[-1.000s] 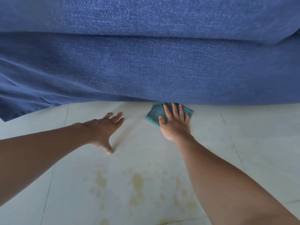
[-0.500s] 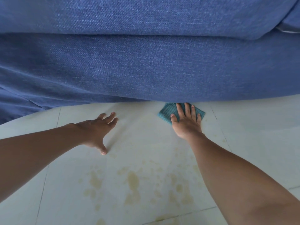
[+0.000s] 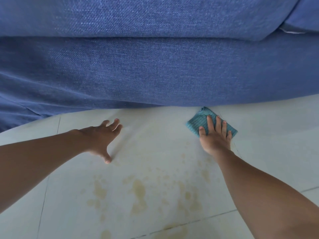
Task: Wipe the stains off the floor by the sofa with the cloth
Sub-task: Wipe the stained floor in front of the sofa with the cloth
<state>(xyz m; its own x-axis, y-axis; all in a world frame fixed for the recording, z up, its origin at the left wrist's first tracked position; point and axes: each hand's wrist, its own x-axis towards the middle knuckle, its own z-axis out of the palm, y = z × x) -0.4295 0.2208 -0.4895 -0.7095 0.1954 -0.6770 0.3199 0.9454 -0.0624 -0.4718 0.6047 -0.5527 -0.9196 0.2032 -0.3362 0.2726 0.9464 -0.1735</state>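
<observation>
Head view, looking down at pale tiled floor [image 3: 259, 135] in front of a blue fabric sofa [image 3: 155, 75], which fills the upper half of the frame. Sofa's bottom edge meets the floor in a curved line across the middle.

Right hand [image 3: 214, 138] lies palm down on a small teal cloth [image 3: 198, 120], fingers [image 3: 211, 123] spread flat and extended, not curled round it: pressing, no grasp. Cloth is folded, ribbed texture, flat on the floor, its far corner touching or just at the sofa's bottom edge; cannot tell if it goes under. Cloth sticks out beyond the fingertips and to both sides of the hand.

Left hand [image 3: 101, 138] is unclenched, palm down on bare floor, fingers splayed toward the sofa, thumb tip on the tile. Holds nothing. Well apart from the cloth, left of it.

Stains [image 3: 138, 195]: yellowish-brown blotches and splashes scattered on the tile between the two forearms, nearer the camera than both hands. Biggest blotch roughly centre, more to the left and right of it, another patch at the bottom edge by a grout line [image 3: 189, 221]. Fainter marks run up toward the right wrist. Cloth sits beyond the main stain patch, not on it.

Both forearms bare, entering from the lower corners.
</observation>
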